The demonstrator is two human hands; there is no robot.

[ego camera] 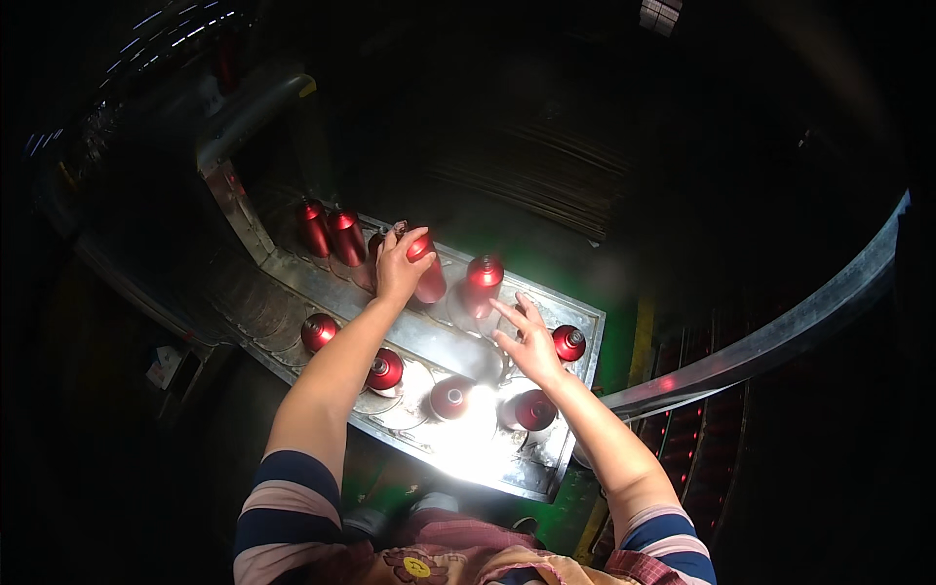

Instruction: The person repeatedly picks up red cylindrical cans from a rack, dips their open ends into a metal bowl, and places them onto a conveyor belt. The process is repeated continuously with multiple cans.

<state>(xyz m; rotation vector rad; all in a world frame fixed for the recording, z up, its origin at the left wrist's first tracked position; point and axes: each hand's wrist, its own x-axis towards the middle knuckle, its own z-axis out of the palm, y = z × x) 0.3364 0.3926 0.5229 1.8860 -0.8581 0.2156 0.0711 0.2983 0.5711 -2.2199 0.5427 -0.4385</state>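
My left hand (pixel 398 269) is around the upper part of a glossy red metal bottle (pixel 430 281), with fingers and thumb against its side. Part of another bottle's neck shows behind those fingers, mostly hidden. To the right stands a red bottle (pixel 482 281) with a bare threaded neck. Close to its lower side, my right hand (pixel 530 344) has its fingers spread and holds nothing; whether a fingertip touches the bottle I cannot tell. Another red bottle (pixel 569 342) stands just right of this hand. All are on a metal conveyor (pixel 457 344) with round plates.
Two red bottles (pixel 329 232) stand at the far left of the back row. Several more, including one in front (pixel 450 398), line the near side under strong glare. A raised metal rail (pixel 775 344) curves off right; a metal side wall (pixel 238 208) rises left.
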